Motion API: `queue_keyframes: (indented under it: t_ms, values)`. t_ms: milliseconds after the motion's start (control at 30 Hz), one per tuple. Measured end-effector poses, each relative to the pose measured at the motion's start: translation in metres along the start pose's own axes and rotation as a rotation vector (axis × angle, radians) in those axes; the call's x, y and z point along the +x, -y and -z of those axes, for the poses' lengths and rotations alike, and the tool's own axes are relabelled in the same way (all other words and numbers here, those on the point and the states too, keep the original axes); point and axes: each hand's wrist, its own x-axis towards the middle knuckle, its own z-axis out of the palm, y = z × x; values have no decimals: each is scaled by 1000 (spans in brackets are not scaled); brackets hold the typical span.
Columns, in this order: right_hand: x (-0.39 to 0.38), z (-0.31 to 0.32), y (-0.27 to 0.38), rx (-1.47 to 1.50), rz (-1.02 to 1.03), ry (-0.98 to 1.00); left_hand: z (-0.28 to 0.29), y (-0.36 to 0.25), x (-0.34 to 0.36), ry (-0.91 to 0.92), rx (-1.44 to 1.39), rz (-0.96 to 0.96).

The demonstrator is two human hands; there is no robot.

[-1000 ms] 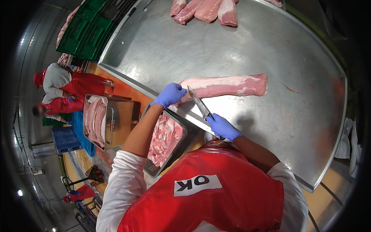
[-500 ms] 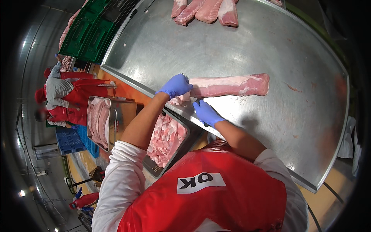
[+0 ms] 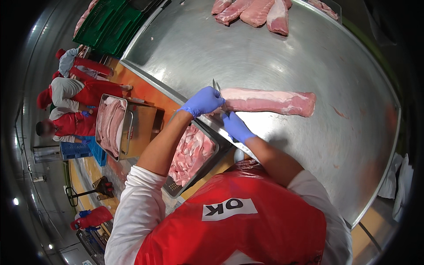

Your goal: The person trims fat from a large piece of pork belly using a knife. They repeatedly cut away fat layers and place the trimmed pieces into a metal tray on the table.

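Note:
A long pale-pink pork loin (image 3: 269,102) lies crosswise on the metal table. At its left end my left hand (image 3: 202,102), in a blue glove, is closed with the fingers bent against the meat. Just below and to the right, my gloved right hand (image 3: 237,127) is closed around a knife, whose handle is mostly hidden in the palm. The narrow knife blade (image 3: 216,85) points away from me across the loin's left end, its tip showing past my left fingers. Part of that end is hidden behind my left hand.
Several more loins (image 3: 254,13) lie at the table's far side. A dark crate of meat trimmings (image 3: 191,154) stands below the near left edge. Further left are a metal cart (image 3: 128,132) with long meat pieces, green crates (image 3: 110,26) and co-workers in red aprons (image 3: 84,126).
The knife blade now shows beyond my left fingers, across the loin's end. My left hand sits slightly further right. The whole view has shifted a little.

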Motion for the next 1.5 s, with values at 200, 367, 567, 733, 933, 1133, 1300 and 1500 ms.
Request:
queue_keyframes:
  t_ms: [200,367,567,733,933,1133,1300,1500]
  values:
    - [2,-2,3,-10,-6,82,20,50,5,-158,53,-29]
    - [-73,15,-34,39,-85,167,16,56,-23,-115,-16,57]
    - [-74,15,-42,-8,-71,149,-9,78,-40,-143,-184,-50]
    - [24,-28,-35,-143,71,-8,-18,70,-53,-158,-155,-82]
    - [5,-16,-2,-108,53,46,-6,104,-75,-325,-410,48]
    - [-63,1,-77,-88,83,145,-18,110,-82,-304,-538,53]
    - [-35,-22,-27,35,16,161,-23,81,-91,-293,-470,-77]
    - [23,-41,5,-14,64,104,3,86,-101,-412,-557,-1]
